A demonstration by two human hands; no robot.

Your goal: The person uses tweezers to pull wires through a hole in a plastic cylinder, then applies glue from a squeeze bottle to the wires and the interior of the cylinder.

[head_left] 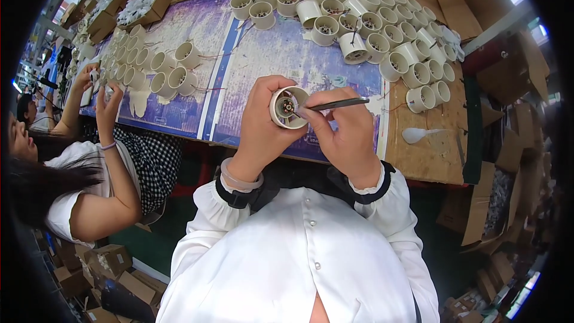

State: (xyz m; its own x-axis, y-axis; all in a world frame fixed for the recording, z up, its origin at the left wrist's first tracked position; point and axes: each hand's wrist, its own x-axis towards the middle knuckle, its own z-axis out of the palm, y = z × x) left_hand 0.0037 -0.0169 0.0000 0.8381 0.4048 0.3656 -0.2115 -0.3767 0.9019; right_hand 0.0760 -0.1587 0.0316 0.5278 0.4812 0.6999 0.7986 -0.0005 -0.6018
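My left hand point(262, 121) is wrapped around a cream-white round plastic housing point(277, 121), its open end tilted up toward me. Inside it shows a round metal and copper-coloured part point(287, 107), with wire-like bits around it. Fingers of my right hand point(347, 131) are pinched at the housing's right rim. A slim dark tweezer-like tool point(341, 103) lies in that hand, pointing left toward the opening; its tip is hidden by my fingers. Whether those fingertips also pinch something small, I cannot make out.
Many similar housings point(326, 30) crowd the table's point(251, 63) far side and right. Another group point(182, 78) stands at left, beside a seated co-worker point(104, 197) handling small parts. A white plastic piece point(418, 135) lies at right. Cardboard boxes point(496, 203) stand beyond the right edge.
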